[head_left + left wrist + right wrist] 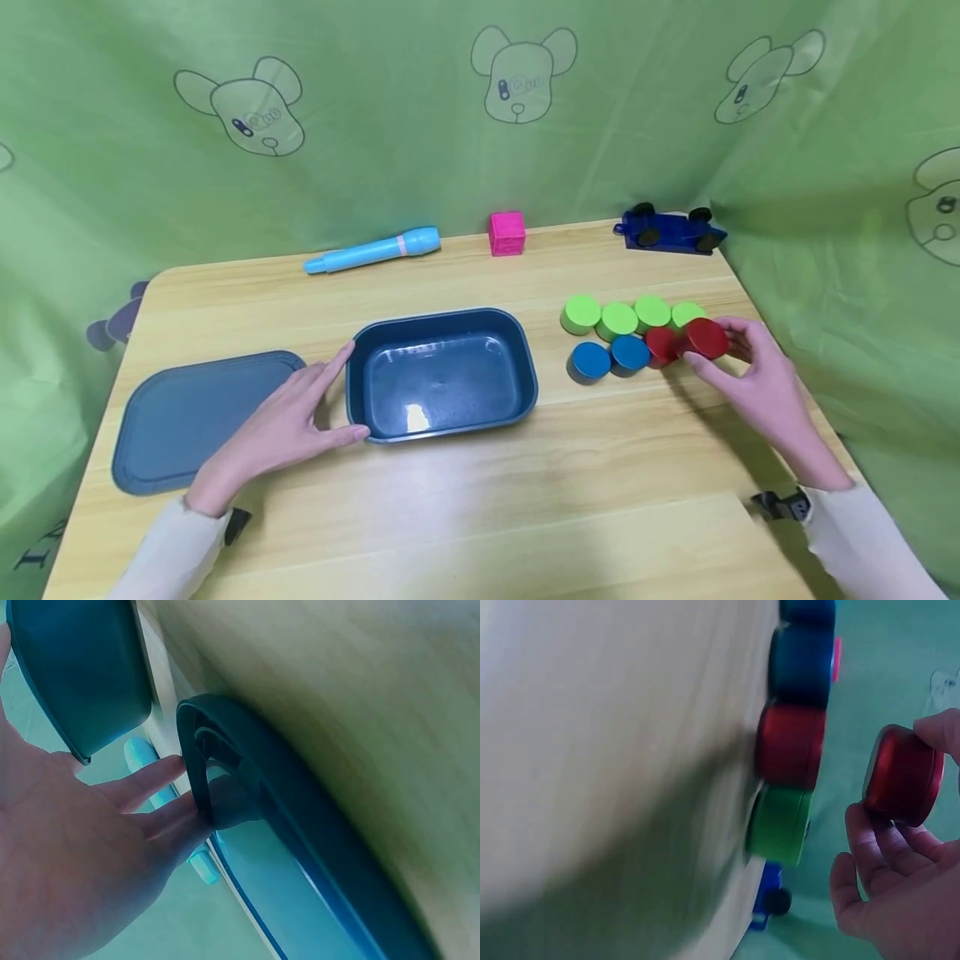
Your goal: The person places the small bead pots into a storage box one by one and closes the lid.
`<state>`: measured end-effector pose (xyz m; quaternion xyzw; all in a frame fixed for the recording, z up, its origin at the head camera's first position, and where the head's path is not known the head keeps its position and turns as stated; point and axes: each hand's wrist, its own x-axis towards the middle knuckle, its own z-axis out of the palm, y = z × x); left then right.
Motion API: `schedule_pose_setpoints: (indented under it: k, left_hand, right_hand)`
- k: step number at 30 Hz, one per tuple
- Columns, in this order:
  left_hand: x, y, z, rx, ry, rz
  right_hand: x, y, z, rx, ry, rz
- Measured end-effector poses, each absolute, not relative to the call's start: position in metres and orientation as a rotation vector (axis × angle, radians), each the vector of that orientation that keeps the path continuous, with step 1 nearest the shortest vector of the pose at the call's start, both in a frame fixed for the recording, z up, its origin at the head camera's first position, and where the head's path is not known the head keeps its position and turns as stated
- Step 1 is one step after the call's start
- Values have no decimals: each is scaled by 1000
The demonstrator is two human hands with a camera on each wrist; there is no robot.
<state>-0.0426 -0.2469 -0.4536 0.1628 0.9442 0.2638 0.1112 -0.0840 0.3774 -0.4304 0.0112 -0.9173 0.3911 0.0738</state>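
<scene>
My right hand (761, 379) pinches a red round piece (707, 338) between thumb and fingers; the right wrist view shows this red piece (904, 776) held off the table. Beside it on the table stand another red piece (661, 346), two blue pieces (589, 362) and several green pieces (581, 314). My left hand (288, 417) spreads at the left end of a dark blue tray (442, 429), thumb and index finger touching its rim. In the left wrist view, fingers of the left hand (90, 847) reach the edge of the lid (300, 802).
The flat blue lid (195, 417) lies left of the tray, partly under the left hand. Along the back edge are a light blue microphone-shaped toy (375, 250), a pink cube (507, 233) and a dark blue toy vehicle (667, 232). Green patterned cloth (405, 158) hangs around the table.
</scene>
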Motion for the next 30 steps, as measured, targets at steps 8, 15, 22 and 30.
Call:
schedule_pose_setpoints:
  k: [8, 15, 22, 30]
  left_hand:
    - [-42, -248, -454, 483, 2775, 759]
    - [-42, -248, -454, 489, 2763, 780]
    - [-43, -245, -455, 495, 2759, 790]
    - [-43, -246, -451, 478, 2742, 794]
  right_hand:
    - [-84, 329, -419, 185, -2690, 1257]
    - [-85, 279, -405, 351, -2665, 1402]
    - [-95, 229, -405, 478, -2767, 1424]
    - [-104, 167, -413, 645, -2810, 1485]
